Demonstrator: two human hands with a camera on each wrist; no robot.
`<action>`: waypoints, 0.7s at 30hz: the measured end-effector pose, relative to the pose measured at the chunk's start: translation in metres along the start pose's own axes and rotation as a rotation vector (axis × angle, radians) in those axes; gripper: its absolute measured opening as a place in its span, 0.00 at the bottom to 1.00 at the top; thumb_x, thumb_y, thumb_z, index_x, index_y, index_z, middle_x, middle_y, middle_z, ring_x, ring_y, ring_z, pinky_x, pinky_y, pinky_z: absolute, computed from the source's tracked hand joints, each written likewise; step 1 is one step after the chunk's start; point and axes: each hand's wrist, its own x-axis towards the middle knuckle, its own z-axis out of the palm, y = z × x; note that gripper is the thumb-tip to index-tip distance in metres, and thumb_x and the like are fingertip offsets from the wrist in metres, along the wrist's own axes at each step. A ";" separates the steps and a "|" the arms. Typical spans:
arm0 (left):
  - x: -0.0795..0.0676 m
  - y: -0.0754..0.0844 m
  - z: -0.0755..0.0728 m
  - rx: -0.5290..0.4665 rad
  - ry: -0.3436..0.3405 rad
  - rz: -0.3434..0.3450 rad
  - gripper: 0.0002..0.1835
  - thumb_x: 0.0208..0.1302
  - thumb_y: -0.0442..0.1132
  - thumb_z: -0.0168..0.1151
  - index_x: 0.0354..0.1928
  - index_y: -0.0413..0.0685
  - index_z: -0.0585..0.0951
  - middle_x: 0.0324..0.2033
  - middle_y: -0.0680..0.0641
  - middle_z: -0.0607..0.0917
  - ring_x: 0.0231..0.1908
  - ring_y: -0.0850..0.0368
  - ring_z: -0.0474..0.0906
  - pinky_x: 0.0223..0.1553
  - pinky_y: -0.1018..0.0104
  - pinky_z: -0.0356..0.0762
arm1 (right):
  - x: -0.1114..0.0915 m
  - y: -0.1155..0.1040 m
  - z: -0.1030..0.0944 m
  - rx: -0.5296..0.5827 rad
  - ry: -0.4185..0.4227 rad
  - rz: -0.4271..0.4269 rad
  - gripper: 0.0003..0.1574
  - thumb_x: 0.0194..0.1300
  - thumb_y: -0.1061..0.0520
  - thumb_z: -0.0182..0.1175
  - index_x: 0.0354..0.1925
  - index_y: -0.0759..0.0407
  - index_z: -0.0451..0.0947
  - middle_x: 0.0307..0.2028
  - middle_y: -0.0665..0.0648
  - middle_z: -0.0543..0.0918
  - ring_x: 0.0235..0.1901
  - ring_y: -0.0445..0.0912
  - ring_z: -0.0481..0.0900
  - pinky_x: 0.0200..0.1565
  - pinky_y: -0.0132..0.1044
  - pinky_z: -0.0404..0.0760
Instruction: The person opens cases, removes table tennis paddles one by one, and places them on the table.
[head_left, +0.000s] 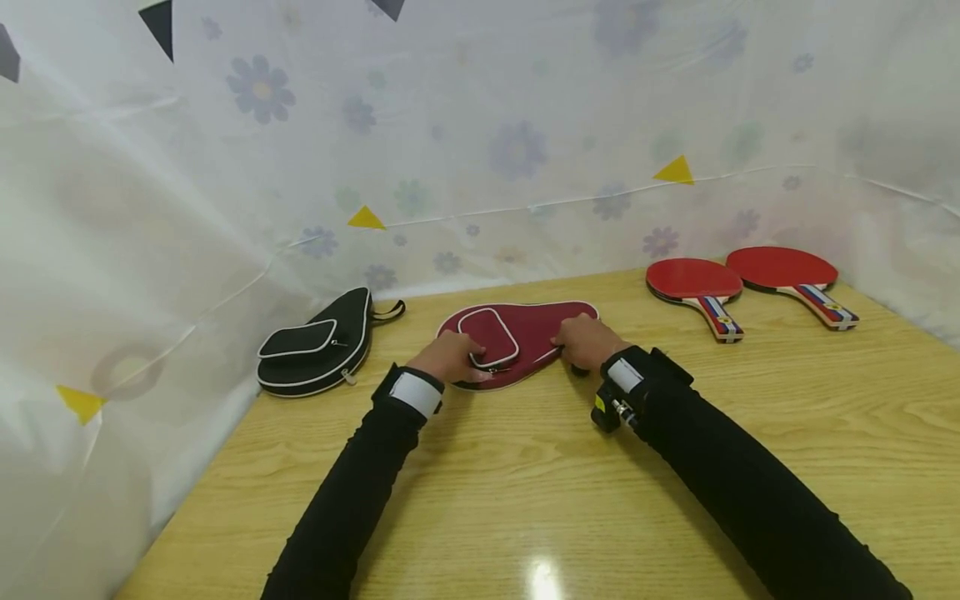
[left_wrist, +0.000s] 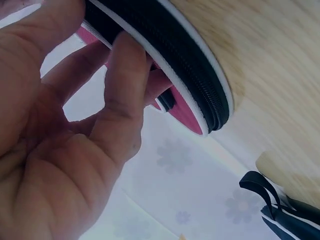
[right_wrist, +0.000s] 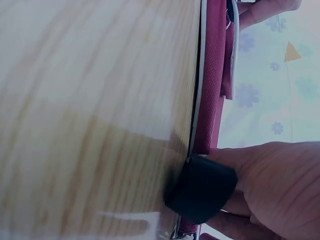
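A maroon table tennis bat case with white piping and a zipped front pocket lies on the table. My left hand grips its rounded end, with fingers over the pocket's left side. In the left wrist view, fingertips of that hand bend against the case's black zip edge. At the narrow end, my right hand pinches the near edge. The right wrist view shows a black strap loop beside the fingers of the right hand.
A black bat case with white piping and a wrist loop lies to the left. Two red table tennis bats, one nearer and one farther right, lie at the back right. A flower-printed sheet hangs behind the wooden table.
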 end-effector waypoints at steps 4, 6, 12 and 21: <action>0.000 0.002 -0.001 0.016 0.001 0.013 0.28 0.65 0.47 0.71 0.63 0.40 0.80 0.53 0.41 0.86 0.54 0.49 0.83 0.55 0.58 0.78 | 0.000 -0.001 0.000 -0.018 0.003 0.011 0.12 0.70 0.67 0.58 0.33 0.66 0.88 0.26 0.55 0.82 0.23 0.44 0.67 0.28 0.34 0.67; 0.001 0.002 -0.001 0.024 -0.001 0.015 0.28 0.65 0.47 0.71 0.63 0.39 0.80 0.53 0.41 0.86 0.54 0.49 0.83 0.56 0.57 0.78 | -0.001 -0.002 0.000 -0.026 0.013 0.018 0.12 0.70 0.67 0.58 0.34 0.66 0.88 0.26 0.56 0.82 0.23 0.45 0.68 0.29 0.35 0.68; 0.002 0.002 0.000 0.019 -0.028 0.012 0.29 0.65 0.47 0.70 0.64 0.40 0.79 0.55 0.41 0.85 0.54 0.49 0.82 0.56 0.57 0.78 | -0.003 -0.009 0.003 -0.018 -0.007 0.057 0.14 0.68 0.65 0.59 0.25 0.65 0.82 0.20 0.53 0.73 0.21 0.45 0.65 0.27 0.36 0.66; 0.005 -0.001 0.002 0.032 -0.028 0.026 0.29 0.66 0.48 0.70 0.64 0.40 0.79 0.55 0.41 0.85 0.53 0.49 0.82 0.54 0.58 0.78 | -0.004 -0.037 0.002 0.033 -0.123 -0.005 0.21 0.61 0.65 0.61 0.15 0.55 0.67 0.17 0.47 0.60 0.20 0.41 0.59 0.25 0.33 0.59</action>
